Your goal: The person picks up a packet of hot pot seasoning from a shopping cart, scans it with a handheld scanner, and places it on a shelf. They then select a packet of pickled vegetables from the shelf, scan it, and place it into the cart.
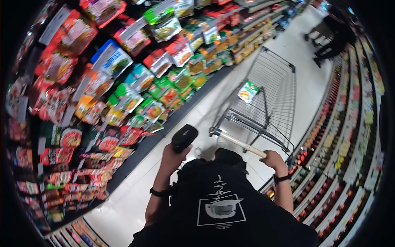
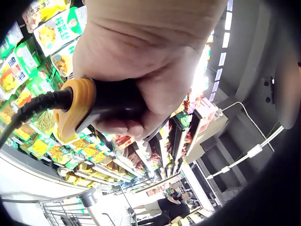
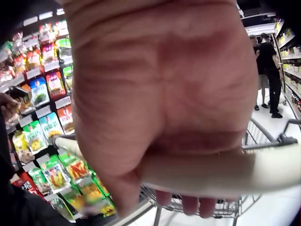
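My left hand (image 1: 172,158) grips a black handheld scanner (image 1: 184,137), its rounded head up. In the left wrist view, its black handle with an orange-yellow collar (image 2: 77,103) runs into a black cable (image 2: 35,110), and my fingertips curl round it. My right hand (image 1: 275,161) wraps round the right end of a pale push bar (image 1: 240,143) on a wire shopping cart (image 1: 269,116). Seen from the right wrist, the fingers pass under that bar. A white and green food packet (image 1: 248,91) lies in the cart.
On the left, a shelf rack (image 1: 148,142) bears colourful food packets (image 1: 112,58). Long shelves of jars or bottles (image 1: 343,136) line the right. Farther down the aisle (image 1: 302,45), people in dark clothes (image 3: 269,70) stand.
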Demonstrator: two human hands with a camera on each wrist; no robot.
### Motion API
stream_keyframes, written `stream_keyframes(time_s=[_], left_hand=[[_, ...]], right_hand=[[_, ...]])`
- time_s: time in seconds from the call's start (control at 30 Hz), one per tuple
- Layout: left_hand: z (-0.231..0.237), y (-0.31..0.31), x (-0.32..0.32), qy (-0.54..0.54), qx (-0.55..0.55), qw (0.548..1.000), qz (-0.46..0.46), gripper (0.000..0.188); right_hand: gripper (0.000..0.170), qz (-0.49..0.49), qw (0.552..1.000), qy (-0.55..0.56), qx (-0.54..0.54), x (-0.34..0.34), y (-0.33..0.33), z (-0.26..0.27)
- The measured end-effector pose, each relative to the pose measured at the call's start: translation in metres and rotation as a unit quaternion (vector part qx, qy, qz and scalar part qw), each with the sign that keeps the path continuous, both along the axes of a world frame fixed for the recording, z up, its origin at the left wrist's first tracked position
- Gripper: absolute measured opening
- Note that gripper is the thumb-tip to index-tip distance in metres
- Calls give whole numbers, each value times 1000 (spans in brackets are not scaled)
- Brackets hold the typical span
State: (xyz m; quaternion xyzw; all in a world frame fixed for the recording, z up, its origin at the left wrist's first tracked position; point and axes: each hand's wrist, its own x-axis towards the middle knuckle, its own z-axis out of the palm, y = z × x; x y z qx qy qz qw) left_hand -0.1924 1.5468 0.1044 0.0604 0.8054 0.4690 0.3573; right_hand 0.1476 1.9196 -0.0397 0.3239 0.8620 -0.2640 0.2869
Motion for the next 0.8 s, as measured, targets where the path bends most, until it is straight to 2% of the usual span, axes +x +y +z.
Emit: stream_keyframes(time_s=[0.07, 0.17, 0.2, 0.27, 0.3, 0.4, 0.43, 0.53, 0.7, 0.8], left_hand=[[6, 14, 2, -28, -26, 999, 18, 34], [6, 31, 9, -34, -38, 998, 42, 34], [6, 37, 11, -36, -41, 997, 52, 34], [13, 46, 16, -40, -61, 995, 63, 35], [14, 48, 18, -39, -70, 995, 66, 35], [25, 51, 25, -34, -118, 989, 83, 33], [28, 51, 27, -33, -137, 986, 89, 33], [24, 37, 37, 2, -99, 986, 137, 30], [24, 7, 37, -22, -102, 978, 182, 28], [22, -12, 34, -21, -74, 976, 202, 28]], right_hand=[[58, 22, 998, -40, -45, -22, 9, 28], [65, 100, 992, -24, -73, -55, 29, 47], [57, 100, 989, 25, -101, -61, 39, 41], [47, 74, 982, 38, -166, -93, 54, 44], [40, 76, 980, 83, -167, -105, 56, 47], [45, 101, 975, 93, -172, -155, 61, 70], [44, 107, 972, 127, -169, -167, 60, 67], [42, 121, 967, 169, -149, -206, 50, 70], [36, 171, 947, 253, -101, -257, 14, 87], [35, 178, 929, 305, -110, -284, -14, 87]])
